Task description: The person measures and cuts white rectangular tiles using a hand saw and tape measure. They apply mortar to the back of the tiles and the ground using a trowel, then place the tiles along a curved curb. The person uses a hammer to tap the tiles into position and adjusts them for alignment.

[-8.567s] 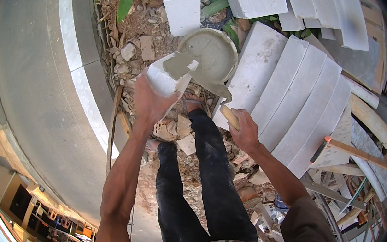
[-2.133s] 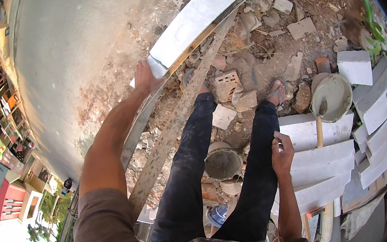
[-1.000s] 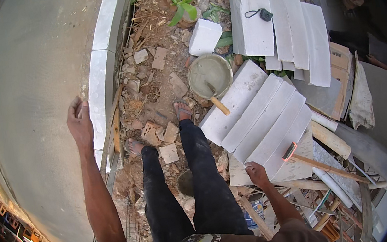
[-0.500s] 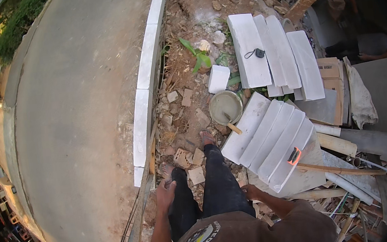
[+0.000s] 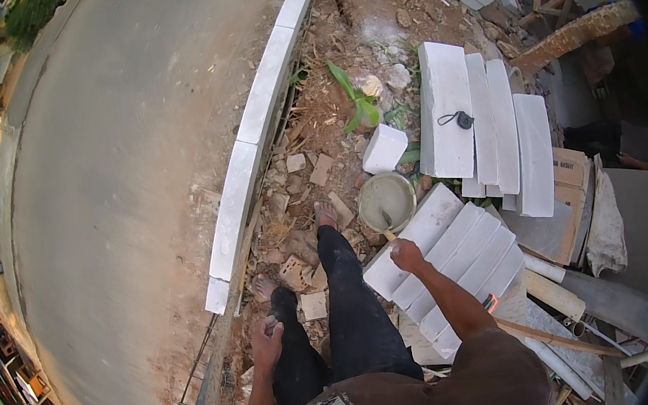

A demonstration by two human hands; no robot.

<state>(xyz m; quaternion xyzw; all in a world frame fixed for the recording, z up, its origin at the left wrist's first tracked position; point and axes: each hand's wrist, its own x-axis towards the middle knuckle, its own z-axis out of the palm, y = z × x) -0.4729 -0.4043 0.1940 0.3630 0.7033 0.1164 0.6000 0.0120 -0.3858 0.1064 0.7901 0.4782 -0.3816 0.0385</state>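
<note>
My right hand [image 5: 406, 254] is closed on the wooden handle of a trowel [image 5: 389, 234] whose blade sits in the round bucket of grey mortar [image 5: 386, 195]. Pale lightweight blocks [image 5: 434, 241] lie stacked just beside it. My left hand [image 5: 268, 339] hangs low by my left leg with its fingers curled; whether it holds anything small I cannot make out. Left of my feet runs a line of white blocks [image 5: 260, 81] along the edge of the grey pavement [image 5: 101, 230]. A tape measure [image 5: 462, 120] rests on an upper stack of blocks.
Rubble and broken brick [image 5: 296, 275] lie around my feet. A single block [image 5: 384, 148] and a green plant [image 5: 359, 103] are ahead. At right are pipes [image 5: 554, 300], boards, cardboard [image 5: 567, 172] and a leaning beam [image 5: 578, 33]. Part of another person's arm [image 5: 643, 162] shows in shadow at far right.
Earlier my left hand was at the block line and my right hand was off the trowel. In the last half second my right hand has risen forward and taken the trowel handle.
</note>
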